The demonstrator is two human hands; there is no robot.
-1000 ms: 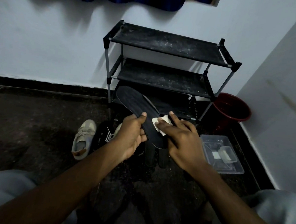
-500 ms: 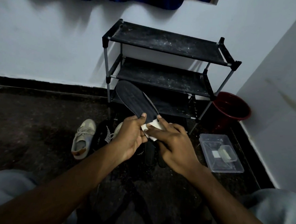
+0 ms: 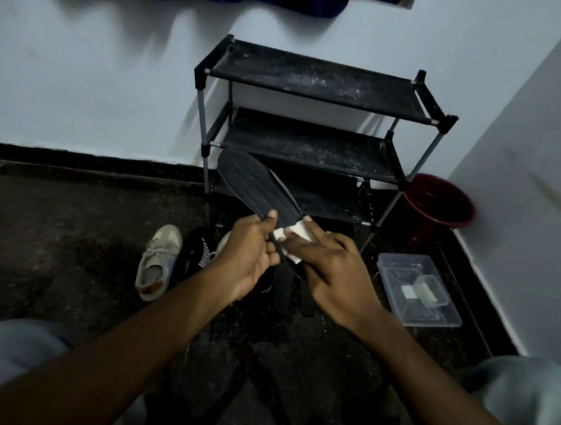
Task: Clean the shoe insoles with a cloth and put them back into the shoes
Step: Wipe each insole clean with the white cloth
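In the frame's centre, the left hand grips the dark insole while the right hand presses the white cloth on it with flat fingers. The wiping step is in hand; next, the cloth probably must travel toward the toe.

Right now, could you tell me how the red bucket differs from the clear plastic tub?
The red bucket is round and opaque; the clear plastic tub is rectangular and see-through. The bucket stands beside the shoe rack; the tub lies nearer the camera, holding a smaller container. Both sit open-topped on the floor.
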